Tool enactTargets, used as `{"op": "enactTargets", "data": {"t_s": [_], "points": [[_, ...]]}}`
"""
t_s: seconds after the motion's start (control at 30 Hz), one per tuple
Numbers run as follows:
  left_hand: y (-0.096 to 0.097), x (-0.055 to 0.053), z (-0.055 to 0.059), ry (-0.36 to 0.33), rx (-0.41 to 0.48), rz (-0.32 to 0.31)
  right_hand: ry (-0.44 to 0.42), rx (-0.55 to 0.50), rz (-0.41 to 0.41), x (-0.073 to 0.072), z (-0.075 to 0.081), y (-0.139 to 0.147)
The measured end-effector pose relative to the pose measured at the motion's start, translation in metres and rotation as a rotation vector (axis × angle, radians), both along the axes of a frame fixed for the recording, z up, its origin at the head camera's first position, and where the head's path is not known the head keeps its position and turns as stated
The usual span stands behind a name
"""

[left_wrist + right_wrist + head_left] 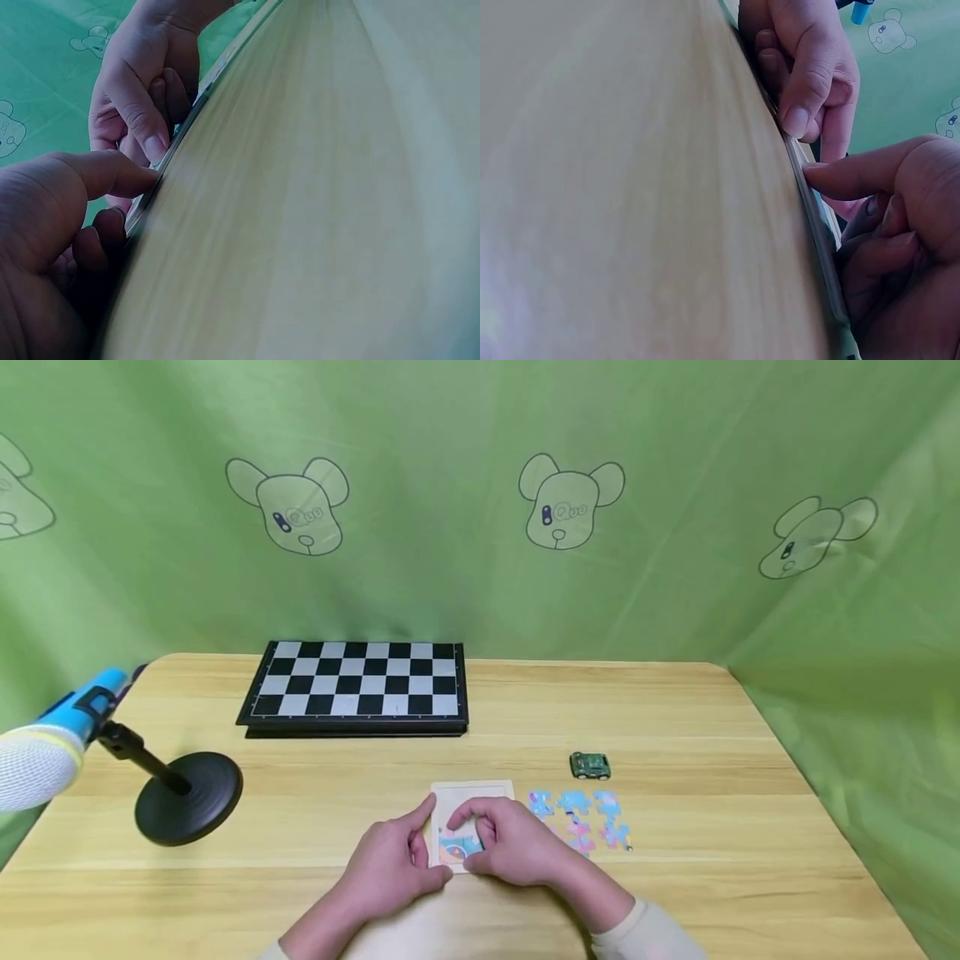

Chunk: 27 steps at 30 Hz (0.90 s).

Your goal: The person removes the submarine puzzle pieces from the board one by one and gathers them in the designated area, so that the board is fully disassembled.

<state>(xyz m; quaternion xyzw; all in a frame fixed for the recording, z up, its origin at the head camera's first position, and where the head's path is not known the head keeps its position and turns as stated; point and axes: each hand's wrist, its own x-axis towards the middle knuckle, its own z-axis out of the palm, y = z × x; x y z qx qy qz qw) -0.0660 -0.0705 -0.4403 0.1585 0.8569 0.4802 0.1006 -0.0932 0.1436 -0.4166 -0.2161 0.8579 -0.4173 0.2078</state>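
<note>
A small pale puzzle tray point(450, 795) lies on the table between both hands, with joined, colourful puzzle pieces point(454, 850) in its lower part. My left hand point(386, 868) grips the tray's left side, index finger near the top corner and thumb at the bottom edge. Over the tray, my right hand point(517, 843) has its index finger and thumb curled about the pieces at lower right, covering part of them. Both wrist views show the thumbs at the tray's near edge. Loose blue and pink puzzle pieces point(574, 802) lie in rows to the right.
Behind the loose pieces stands a green toy car point(590, 766). A black-and-white chessboard point(356, 681) lies at the table's back left. At far left, a blue microphone point(82, 702) leans out from a round black stand point(189, 799). Green curtain point(450, 527) surrounds the wooden table point(675, 710).
</note>
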Motion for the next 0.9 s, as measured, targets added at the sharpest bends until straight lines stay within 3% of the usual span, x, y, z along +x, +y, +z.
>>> {"op": "enactTargets", "data": {"t_s": [0.5,0.9], "points": [[0.0,-0.0006,-0.001,-0.002,-0.02,-0.004,-0.009,-0.056,-0.025,0.002,0.0012,-0.0006],[-0.0009,-0.0012,-0.0005,0.008,-0.005,-0.001,-0.027,-0.029,-0.014,0.0013,0.0019,-0.0007]]}}
